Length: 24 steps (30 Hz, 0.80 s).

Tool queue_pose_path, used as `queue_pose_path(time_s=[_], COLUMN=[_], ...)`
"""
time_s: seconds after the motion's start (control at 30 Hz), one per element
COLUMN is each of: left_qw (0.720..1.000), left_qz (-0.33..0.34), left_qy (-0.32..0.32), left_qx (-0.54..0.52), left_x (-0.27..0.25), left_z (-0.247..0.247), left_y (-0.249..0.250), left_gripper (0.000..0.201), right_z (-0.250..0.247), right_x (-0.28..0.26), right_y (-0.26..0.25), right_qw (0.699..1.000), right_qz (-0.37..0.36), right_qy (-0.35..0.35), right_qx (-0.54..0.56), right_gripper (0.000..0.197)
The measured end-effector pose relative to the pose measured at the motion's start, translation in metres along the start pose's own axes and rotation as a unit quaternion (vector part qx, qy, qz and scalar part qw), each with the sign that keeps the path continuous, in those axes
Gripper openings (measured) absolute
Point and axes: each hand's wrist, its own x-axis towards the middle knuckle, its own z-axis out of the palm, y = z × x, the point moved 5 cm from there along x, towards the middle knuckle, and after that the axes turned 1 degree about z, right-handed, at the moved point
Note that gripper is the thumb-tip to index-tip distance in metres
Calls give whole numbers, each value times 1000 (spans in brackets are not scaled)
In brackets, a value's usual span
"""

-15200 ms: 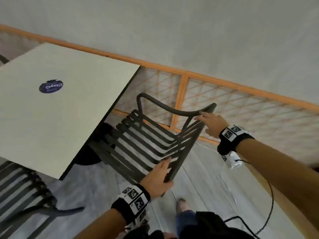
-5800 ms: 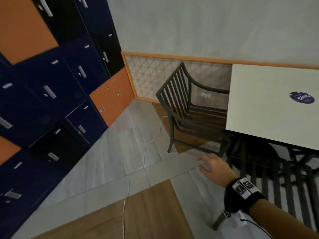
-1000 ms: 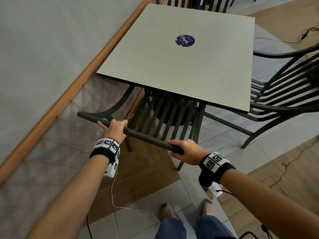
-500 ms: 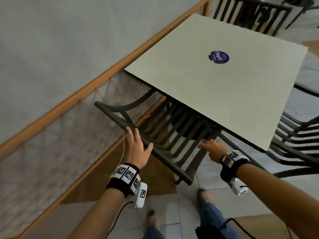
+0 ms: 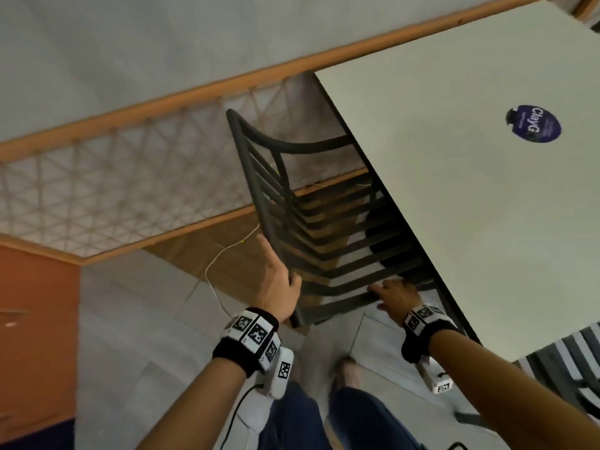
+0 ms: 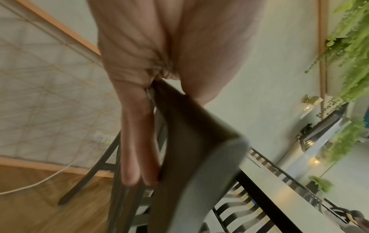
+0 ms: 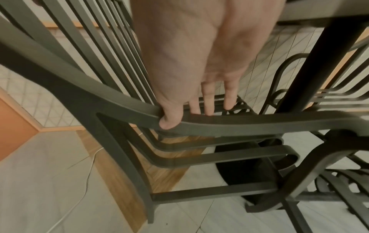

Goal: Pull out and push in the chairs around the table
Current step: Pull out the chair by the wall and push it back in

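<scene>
From the head camera, a dark metal slatted armchair [image 5: 311, 228] sits tucked against the near-left edge of a pale square table [image 5: 454, 190], its seat partly beneath the tabletop and its top rail running from about eleven o'clock, beside the wood-framed lattice screen [image 5: 113, 177], down toward five o'clock at the person's feet. The left hand [image 5: 276, 284] lies with fingers straight along the outer face of that rail near its lower end, while the right hand [image 5: 394, 295] reaches to one o'clock and rests on the near armrest beside the table's edge; the table lies to the right of both hands, so a push would likely travel toward two o'clock, a pull toward eight. In the left wrist view, blurred with motion, the left hand [image 6: 159, 63] has its fingers [image 6: 137, 157] flat and extended against the chair's top rail [image 6: 189, 149], thumb on the opposite side, a loose straddle and no closed fist. In the right wrist view, the right hand [image 7: 195, 63] drapes over the curved armrest [image 7: 239, 124], its thumb hooked under the bar at seven o'clock and its fingers hanging fairly straight over the far side, a light hold. The table's black pedestal [image 7: 311, 71] stands just behind at one o'clock.
</scene>
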Motion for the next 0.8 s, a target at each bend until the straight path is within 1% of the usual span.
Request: queue_pose_path(time_s=[0.1, 0.23, 0.4, 0.5, 0.63, 0.73, 0.8], left_qw=[998, 996, 996, 996, 995, 994, 995], left_qz=[-28, -16, -17, -13, -12, -13, -11], left_qy=[43, 76, 77, 77, 71, 73, 78], left_qx=[20, 45, 42, 47, 76, 78, 62], left_x=[-2, 0, 14, 27, 43, 39, 28], left_z=[5, 7, 6, -1, -8, -7, -2], left_y=[-2, -2, -3, 1, 7, 8, 5], left_gripper=[88, 80, 79, 79, 78, 79, 80], right_z=[15, 28, 25, 17, 10, 13, 18], right_x=[11, 23, 31, 39, 49, 47, 40], right_y=[0, 2, 5, 3, -1, -1, 2], right_qw=[999, 998, 998, 998, 998, 998, 998], right_qz=[19, 30, 6, -9, 7, 11, 6], right_qy=[-13, -26, -29, -35, -27, -28, -27], right_qx=[-23, -45, -52, -54, -49, -46, -49], right_gripper=[50, 51, 56, 56, 55, 57, 53])
